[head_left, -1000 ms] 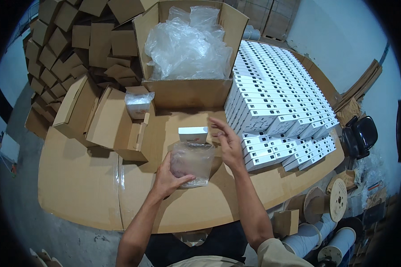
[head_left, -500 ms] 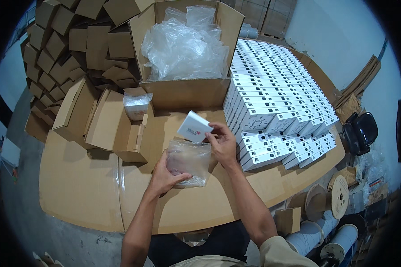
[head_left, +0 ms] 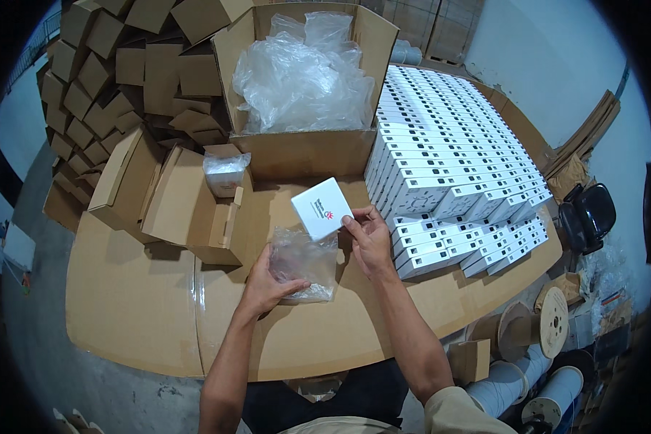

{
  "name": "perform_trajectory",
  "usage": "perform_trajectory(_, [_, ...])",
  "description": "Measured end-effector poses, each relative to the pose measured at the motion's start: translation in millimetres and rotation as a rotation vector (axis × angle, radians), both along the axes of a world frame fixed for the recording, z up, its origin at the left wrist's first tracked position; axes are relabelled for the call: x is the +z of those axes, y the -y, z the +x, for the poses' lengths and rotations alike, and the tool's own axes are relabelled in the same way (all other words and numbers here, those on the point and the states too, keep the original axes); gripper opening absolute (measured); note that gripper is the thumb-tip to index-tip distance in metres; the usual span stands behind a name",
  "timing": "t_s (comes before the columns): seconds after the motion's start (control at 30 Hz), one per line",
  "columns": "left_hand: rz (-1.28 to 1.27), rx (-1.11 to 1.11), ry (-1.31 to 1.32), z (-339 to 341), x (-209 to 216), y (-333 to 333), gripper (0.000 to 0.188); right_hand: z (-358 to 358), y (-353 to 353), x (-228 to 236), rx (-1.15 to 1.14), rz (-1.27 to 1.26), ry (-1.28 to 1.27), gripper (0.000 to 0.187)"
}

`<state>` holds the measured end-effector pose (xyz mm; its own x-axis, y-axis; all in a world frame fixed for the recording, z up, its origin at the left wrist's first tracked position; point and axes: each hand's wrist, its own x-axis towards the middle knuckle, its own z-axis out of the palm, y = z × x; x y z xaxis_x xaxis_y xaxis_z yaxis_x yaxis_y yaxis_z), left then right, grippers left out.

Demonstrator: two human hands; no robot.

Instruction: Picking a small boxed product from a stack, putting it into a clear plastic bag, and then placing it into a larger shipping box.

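Note:
My right hand [head_left: 369, 237] grips a square white box [head_left: 321, 207] by its lower right corner, thumb on the printed face. The box is tilted, held above the far edge of a clear plastic bag [head_left: 307, 262]. Around the left side of that bag, my left hand [head_left: 267, 283] is closed, with the thumb lying across its lower part. The bag looks flat; whether its mouth is spread I cannot tell. To the left, an opened cardboard carton [head_left: 177, 210] holds a white box wrapped in clear plastic [head_left: 226, 173].
Rows of stacked white boxes [head_left: 441, 166] fill the table's right side. Behind my hands stands a big carton [head_left: 304, 153] heaped with clear plastic bags [head_left: 300, 83]. Many brown cartons [head_left: 159, 76] pile up at the far left. Cable spools [head_left: 535, 322] sit at lower right, beyond the cardboard-covered table [head_left: 134, 304].
My right hand has turned the white box so its printed face shows more fully, and has shifted slightly right and down. My left hand keeps its hold on the plastic bag.

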<state>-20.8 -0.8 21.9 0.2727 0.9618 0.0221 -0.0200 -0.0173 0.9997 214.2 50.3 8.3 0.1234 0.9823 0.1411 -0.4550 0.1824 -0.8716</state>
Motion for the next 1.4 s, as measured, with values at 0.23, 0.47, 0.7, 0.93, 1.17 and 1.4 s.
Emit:
perform_trajectory(0.23, [-0.018, 0.01, -0.015, 0.8, 5.7, 3.3, 0.08, 5.6, 8.7, 13.8, 0.124, -0.153, 0.012, 0.019])
perform_trajectory(0.47, [-0.049, -0.004, 0.015, 1.8, 5.8, 4.7, 0.078, 1.8, 11.6, 14.1, 0.263, -0.198, 0.036, 0.018])
perform_trajectory(0.7, [-0.054, 0.021, 0.016, 4.0, 5.0, 5.1, 0.059, -3.2, 11.6, 16.7, 0.304, -0.157, 0.127, 0.017])
perform_trajectory(0.93, [-0.089, 0.107, 0.078, 12.7, -16.0, -8.9, 0.031, -8.8, 6.7, 6.2, 0.228, 0.01, 0.303, 0.021])
perform_trajectory(1.17, [-0.134, 0.179, 0.192, 27.8, -17.5, -29.1, 0.031, -8.7, 13.1, -1.7, 0.179, -0.292, -0.046, 0.016])
perform_trajectory(1.4, [-0.031, 0.252, 0.068, 17.4, -27.3, -33.1, 0.035, -31.4, 15.8, 9.6, 0.105, -0.316, -0.229, 0.012])
